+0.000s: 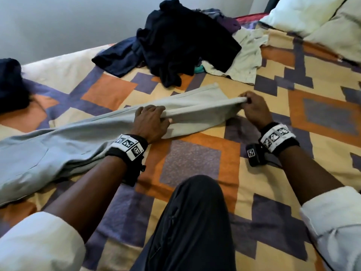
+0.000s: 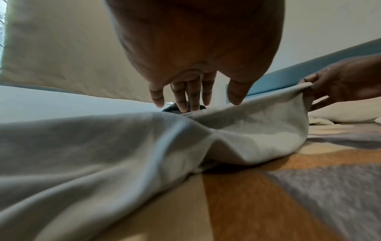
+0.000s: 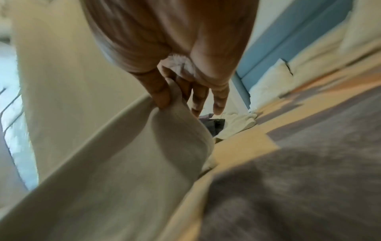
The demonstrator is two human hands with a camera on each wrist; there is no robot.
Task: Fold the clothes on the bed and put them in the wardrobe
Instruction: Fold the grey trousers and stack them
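Pale grey-green trousers (image 1: 88, 137) lie stretched across the patterned bedspread (image 1: 191, 163) from the lower left to the middle. My left hand (image 1: 151, 122) rests on one leg about halfway along; in the left wrist view its fingers (image 2: 193, 97) hang straight and touch the cloth (image 2: 103, 146). My right hand (image 1: 247, 101) pinches the hem end of the leg and holds it slightly lifted. In the right wrist view the hem (image 3: 175, 130) sits between the thumb (image 3: 160, 93) and the fingers behind it.
A heap of dark navy clothes (image 1: 185, 45) and a cream garment (image 1: 246, 57) lie at the back of the bed, against the wall. White pillows (image 1: 312, 18) are at the far right. Another dark garment (image 1: 11, 85) sits at the left edge. My knee (image 1: 191, 222) is on the bed.
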